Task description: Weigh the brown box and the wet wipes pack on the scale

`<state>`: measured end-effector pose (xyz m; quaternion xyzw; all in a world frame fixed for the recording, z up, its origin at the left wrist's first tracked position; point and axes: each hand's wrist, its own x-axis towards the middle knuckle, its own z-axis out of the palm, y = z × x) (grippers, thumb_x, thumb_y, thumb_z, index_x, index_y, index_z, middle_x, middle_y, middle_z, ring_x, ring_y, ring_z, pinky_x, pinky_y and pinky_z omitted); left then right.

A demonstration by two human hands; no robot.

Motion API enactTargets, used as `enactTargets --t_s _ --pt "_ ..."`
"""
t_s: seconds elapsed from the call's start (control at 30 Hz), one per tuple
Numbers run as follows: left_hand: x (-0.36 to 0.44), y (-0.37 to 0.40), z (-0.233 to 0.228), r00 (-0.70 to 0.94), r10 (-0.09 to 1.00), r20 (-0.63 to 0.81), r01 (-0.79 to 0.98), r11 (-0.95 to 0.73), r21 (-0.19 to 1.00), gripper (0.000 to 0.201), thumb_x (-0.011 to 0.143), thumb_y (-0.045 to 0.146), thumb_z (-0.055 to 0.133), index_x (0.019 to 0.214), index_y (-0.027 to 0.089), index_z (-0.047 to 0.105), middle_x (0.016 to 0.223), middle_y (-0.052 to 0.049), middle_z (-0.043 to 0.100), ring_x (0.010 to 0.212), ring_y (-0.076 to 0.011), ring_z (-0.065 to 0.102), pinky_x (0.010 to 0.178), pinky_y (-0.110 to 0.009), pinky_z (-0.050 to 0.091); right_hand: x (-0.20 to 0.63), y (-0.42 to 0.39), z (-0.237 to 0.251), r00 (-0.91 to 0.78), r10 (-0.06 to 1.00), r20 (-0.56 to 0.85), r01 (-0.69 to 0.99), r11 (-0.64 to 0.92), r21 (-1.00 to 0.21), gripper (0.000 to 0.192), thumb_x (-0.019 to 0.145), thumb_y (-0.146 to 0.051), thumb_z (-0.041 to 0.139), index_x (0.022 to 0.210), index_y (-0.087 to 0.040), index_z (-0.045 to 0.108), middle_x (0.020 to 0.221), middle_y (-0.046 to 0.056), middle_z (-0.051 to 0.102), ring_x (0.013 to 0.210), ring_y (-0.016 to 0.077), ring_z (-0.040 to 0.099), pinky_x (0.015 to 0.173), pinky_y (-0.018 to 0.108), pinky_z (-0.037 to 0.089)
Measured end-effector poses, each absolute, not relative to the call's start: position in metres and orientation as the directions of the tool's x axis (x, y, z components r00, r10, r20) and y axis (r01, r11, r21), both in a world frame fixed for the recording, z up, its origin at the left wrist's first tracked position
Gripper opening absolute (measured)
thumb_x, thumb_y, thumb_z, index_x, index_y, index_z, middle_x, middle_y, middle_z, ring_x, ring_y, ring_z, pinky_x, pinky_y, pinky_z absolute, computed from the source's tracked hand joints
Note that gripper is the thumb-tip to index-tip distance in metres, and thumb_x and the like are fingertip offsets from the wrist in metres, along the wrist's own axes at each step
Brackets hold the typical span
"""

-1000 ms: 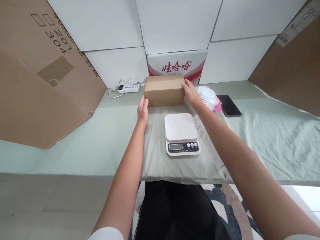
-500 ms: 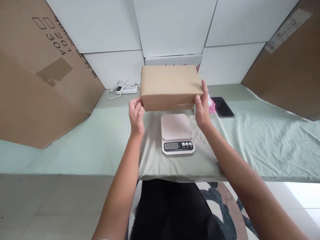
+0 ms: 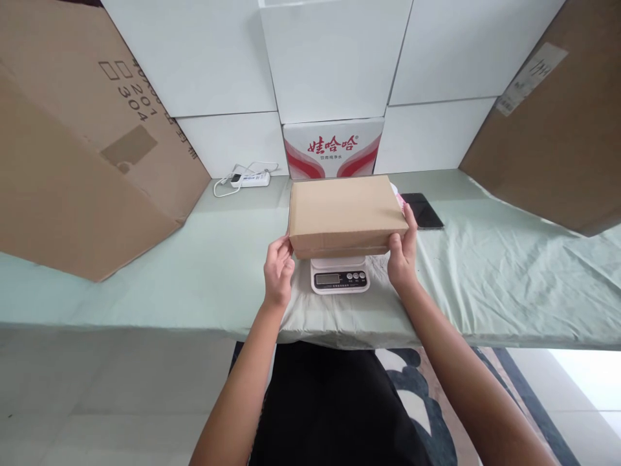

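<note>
A closed brown cardboard box [image 3: 345,213] sits over the white kitchen scale [image 3: 339,278], hiding its platform; only the scale's display and buttons show. My left hand [image 3: 278,270] holds the box's left end and my right hand [image 3: 401,254] holds its right end. The scale stands on a grey-green cushion [image 3: 334,317] at the near edge of the cloth-covered table [image 3: 509,272]. I cannot tell if the box rests fully on the scale.
A white and red printed carton [image 3: 332,149] stands against the wall behind. A white power strip [image 3: 250,179] lies at the back left, a dark phone [image 3: 423,210] to the right. Large cardboard sheets [image 3: 72,149] lean at both sides.
Both hands took the box from the back of the table, lifted it and brought it toward me, down over the scale.
</note>
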<state>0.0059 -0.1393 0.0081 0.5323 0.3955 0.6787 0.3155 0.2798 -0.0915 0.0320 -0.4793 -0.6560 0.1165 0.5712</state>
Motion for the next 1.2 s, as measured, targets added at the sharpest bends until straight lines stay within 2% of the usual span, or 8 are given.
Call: enactTargets --t_s 0.2,0.47,0.6,0.7,0.77,0.83,0.93,1.2 --pt "0.006 -0.140 0.001 -0.247 0.819 0.518 -0.012 -0.537 0.843 0.053 0.097 0.059 0.069 0.138 0.027 0.064 0.145 -0.016 0.074 0.140 -0.0337 0.070 0.117 -0.051 0.058 0.286 -0.085 0.021 0.089 0.728 0.680 0.426 0.589 -0.687 0.067 0.107 -0.066 0.041 0.165 -0.032 0.042 0.167 0.012 0.050 0.165 0.0335 0.036 0.138 0.064 0.023" --pt "0.006 -0.139 -0.003 -0.261 0.810 0.525 -0.034 -0.551 0.834 0.055 0.097 0.056 0.071 0.141 0.023 0.065 0.151 -0.018 0.071 0.146 -0.0351 0.066 0.119 -0.051 0.057 0.284 -0.082 0.021 0.095 0.743 0.663 0.377 0.589 -0.715 0.073 0.104 -0.069 0.042 0.164 -0.028 0.041 0.166 0.016 0.048 0.157 0.0375 0.044 0.127 0.063 0.040" --pt "0.005 -0.138 -0.001 -0.290 0.814 0.503 -0.054 -0.539 0.841 0.061 0.094 0.061 0.073 0.142 0.024 0.065 0.155 -0.019 0.068 0.151 -0.0368 0.061 0.125 -0.054 0.051 0.285 -0.094 0.023 0.203 0.754 0.625 0.337 0.546 -0.767 0.073 0.103 -0.066 0.040 0.167 -0.031 0.033 0.155 0.016 0.055 0.132 0.0336 0.063 0.107 0.056 0.057" --pt "0.003 -0.138 0.001 -0.333 0.813 0.478 -0.090 -0.532 0.842 0.060 0.094 0.062 0.071 0.142 0.025 0.065 0.162 -0.018 0.062 0.157 -0.0363 0.055 0.131 -0.055 0.044 0.285 -0.123 0.019 0.355 0.801 0.482 0.355 0.362 -0.862 0.067 0.106 -0.063 0.035 0.163 -0.029 0.035 0.136 0.015 0.063 0.109 0.0287 0.070 0.091 0.049 0.061" --pt "0.003 -0.138 0.003 -0.366 0.813 0.452 -0.112 -0.521 0.846 0.059 0.094 0.063 0.070 0.140 0.026 0.065 0.164 -0.017 0.061 0.158 -0.0356 0.053 0.132 -0.054 0.043 0.283 -0.150 0.013 0.367 0.857 0.361 0.388 0.211 -0.897 0.063 0.107 -0.062 0.037 0.155 -0.023 0.044 0.122 0.014 0.070 0.104 0.0297 0.072 0.094 0.051 0.059" --pt "0.003 -0.138 0.005 -0.379 0.817 0.434 -0.123 -0.510 0.852 0.059 0.094 0.065 0.071 0.138 0.026 0.066 0.163 -0.016 0.062 0.158 -0.0351 0.053 0.133 -0.054 0.042 0.275 -0.176 0.007 0.283 0.916 0.283 0.466 0.127 -0.876 0.058 0.106 -0.061 0.041 0.145 -0.020 0.053 0.114 0.015 0.077 0.113 0.0348 0.072 0.106 0.060 0.054" --pt "0.004 -0.139 0.006 -0.369 0.831 0.416 -0.132 -0.490 0.862 0.060 0.093 0.065 0.072 0.138 0.026 0.066 0.162 -0.016 0.062 0.157 -0.0352 0.055 0.133 -0.054 0.042 0.259 -0.203 0.000 0.167 0.942 0.292 0.591 0.142 -0.794 0.051 0.106 -0.059 0.042 0.132 -0.019 0.061 0.126 0.019 0.079 0.129 0.0403 0.067 0.117 0.067 0.043" --pt "0.004 -0.136 0.004 -0.367 0.861 0.352 -0.118 -0.418 0.901 0.066 0.094 0.066 0.069 0.145 0.025 0.061 0.159 -0.019 0.064 0.155 -0.0377 0.056 0.127 -0.056 0.047 0.237 -0.218 -0.005 0.071 0.929 0.363 0.682 0.220 -0.697 0.047 0.109 -0.052 0.039 0.132 -0.019 0.064 0.139 0.017 0.076 0.135 0.0388 0.065 0.119 0.067 0.043"
